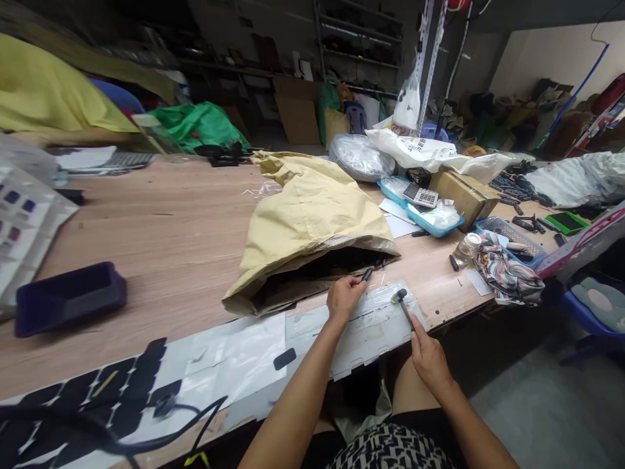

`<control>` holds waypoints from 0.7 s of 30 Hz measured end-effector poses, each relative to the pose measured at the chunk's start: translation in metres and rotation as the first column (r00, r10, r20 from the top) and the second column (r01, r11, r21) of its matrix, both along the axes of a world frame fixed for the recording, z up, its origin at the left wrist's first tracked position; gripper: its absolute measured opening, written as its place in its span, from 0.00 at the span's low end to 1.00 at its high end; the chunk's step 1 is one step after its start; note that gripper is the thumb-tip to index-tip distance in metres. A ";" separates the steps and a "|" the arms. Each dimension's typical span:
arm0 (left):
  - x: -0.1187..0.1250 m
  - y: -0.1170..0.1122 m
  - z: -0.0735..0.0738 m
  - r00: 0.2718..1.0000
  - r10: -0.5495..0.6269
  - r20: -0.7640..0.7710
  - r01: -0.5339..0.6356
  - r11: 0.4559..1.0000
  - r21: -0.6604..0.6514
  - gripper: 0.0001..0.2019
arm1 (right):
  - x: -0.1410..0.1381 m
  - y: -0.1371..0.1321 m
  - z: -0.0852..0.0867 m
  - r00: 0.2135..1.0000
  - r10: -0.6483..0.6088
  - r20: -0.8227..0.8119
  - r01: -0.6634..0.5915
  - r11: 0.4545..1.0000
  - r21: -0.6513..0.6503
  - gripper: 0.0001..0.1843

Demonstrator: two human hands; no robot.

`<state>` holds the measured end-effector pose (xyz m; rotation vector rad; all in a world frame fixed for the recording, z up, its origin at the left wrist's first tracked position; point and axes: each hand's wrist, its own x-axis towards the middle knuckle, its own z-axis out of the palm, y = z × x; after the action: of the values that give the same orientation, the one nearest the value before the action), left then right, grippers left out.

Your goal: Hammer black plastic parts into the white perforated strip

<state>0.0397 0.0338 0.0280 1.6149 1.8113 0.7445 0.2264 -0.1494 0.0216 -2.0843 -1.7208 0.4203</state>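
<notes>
My left hand is closed on a small black piece, just in front of the mouth of a yellow sack. Dark contents show inside the sack, too shadowed to make out. My right hand grips the handle of a small hammer with a black head and a yellowish face. The hammer head is over a whitish sheet along the table's front edge. Left of my left forearm, a flat black rounded piece lies on the white sheeting.
Flat black pieces lie in rows at the front left, near a dark cable. A purple tray stands at left. Blue trays with a calculator, a cardboard box, a jar and a patterned cloth are at right.
</notes>
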 end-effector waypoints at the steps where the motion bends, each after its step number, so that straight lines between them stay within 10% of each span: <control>1: -0.009 -0.011 -0.001 0.999 -0.054 -0.002 0.054 0.998 0.029 0.09 | 0.000 0.000 0.000 1.000 -0.001 0.002 0.001 1.000 0.001 0.28; 9: -0.051 -0.081 -0.017 0.940 -0.336 -0.065 0.342 0.917 0.205 0.07 | 0.001 0.001 0.001 1.000 -0.012 0.016 0.012 1.000 -0.011 0.28; 21: -0.033 -0.077 -0.026 0.954 -0.276 -0.114 0.297 0.919 0.261 0.11 | 0.001 0.001 0.000 1.000 -0.005 -0.009 0.005 1.000 0.008 0.28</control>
<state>0.0070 -0.0435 0.0019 2.0618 1.5205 0.8359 0.2274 -0.1483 0.0219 -2.0773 -1.7092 0.4195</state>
